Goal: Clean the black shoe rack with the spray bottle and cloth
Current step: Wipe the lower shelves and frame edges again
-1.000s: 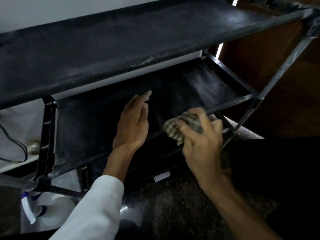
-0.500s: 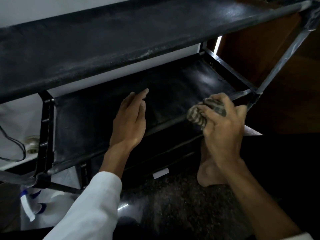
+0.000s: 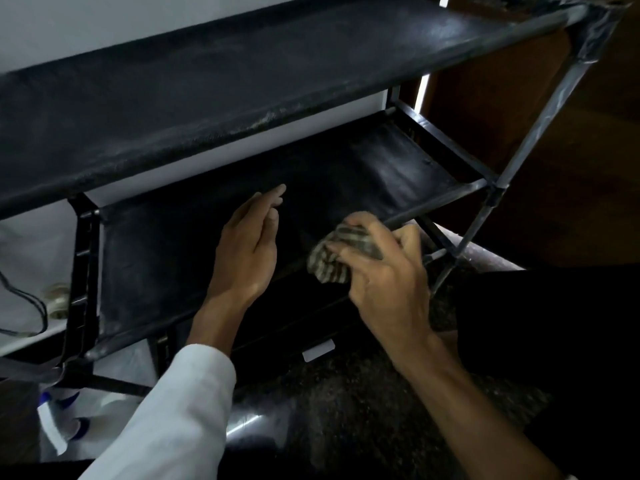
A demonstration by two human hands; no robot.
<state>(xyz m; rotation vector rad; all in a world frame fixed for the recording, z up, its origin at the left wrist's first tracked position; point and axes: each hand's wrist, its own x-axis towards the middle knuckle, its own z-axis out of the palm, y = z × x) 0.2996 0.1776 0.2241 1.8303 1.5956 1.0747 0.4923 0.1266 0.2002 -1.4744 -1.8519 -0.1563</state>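
The black shoe rack (image 3: 242, 84) fills the view, with a dusty top shelf and a darker middle shelf (image 3: 398, 168) below it. My left hand (image 3: 247, 251) lies flat, fingers together, on the middle shelf's fabric. My right hand (image 3: 384, 271) grips a bunched striped cloth (image 3: 329, 261) against the front edge of that shelf, just right of the left hand. No spray bottle is clearly in view.
A white wall stands behind the rack. At the right is a brown wooden panel (image 3: 485, 98). A dark speckled floor (image 3: 346, 410) lies below. A white and blue object (image 3: 59, 420) sits at lower left, and a black cable (image 3: 31, 306) hangs at the left edge.
My right hand swept the cloth to the right along the middle shelf's front edge, then came back left toward the left hand. The left hand stayed flat on the shelf.
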